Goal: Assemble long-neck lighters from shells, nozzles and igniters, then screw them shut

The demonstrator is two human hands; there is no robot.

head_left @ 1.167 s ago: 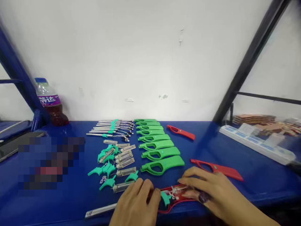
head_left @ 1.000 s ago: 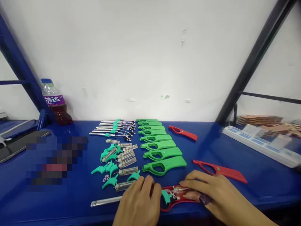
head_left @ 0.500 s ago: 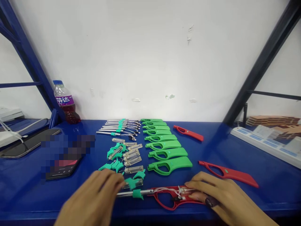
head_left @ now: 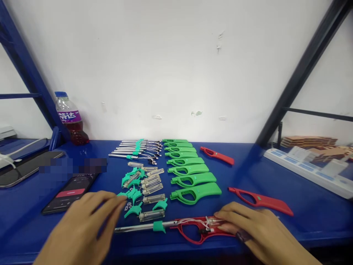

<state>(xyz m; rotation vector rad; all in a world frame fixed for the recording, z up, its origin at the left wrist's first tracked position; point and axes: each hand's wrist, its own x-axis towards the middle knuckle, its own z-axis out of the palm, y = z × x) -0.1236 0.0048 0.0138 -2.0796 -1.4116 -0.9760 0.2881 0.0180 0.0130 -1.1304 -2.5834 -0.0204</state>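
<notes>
My right hand [head_left: 245, 228] presses its fingers and thumb on a red lighter shell half [head_left: 193, 242] at the table's front. In that shell lie white wires, a small black part and a clear fuel tank [head_left: 213, 221], partly under my fingers. A metal lighter tube [head_left: 138, 227] with a teal trigger [head_left: 159, 226] on it sticks out leftward. My left hand [head_left: 88, 221] is closed, thumb and index tips together beside loose teal triggers [head_left: 133, 209] and tiny white pieces [head_left: 128, 206]; whatever it pinches is hidden. Several clear fuel tanks [head_left: 151, 215] lie just right of it.
Green shell halves [head_left: 195, 193] form a column mid-table, with metal tubes with wires [head_left: 129, 149] behind left. Two red shell halves [head_left: 260, 200] lie right. A phone [head_left: 71, 193] and a drink bottle [head_left: 70, 119] are left, a white power strip [head_left: 309, 171] right.
My left hand has moved left, away from the tube. The blurred teal trigger near its fingertips is gone from there; one now lies beside the hand. My right hand keeps its hold.
</notes>
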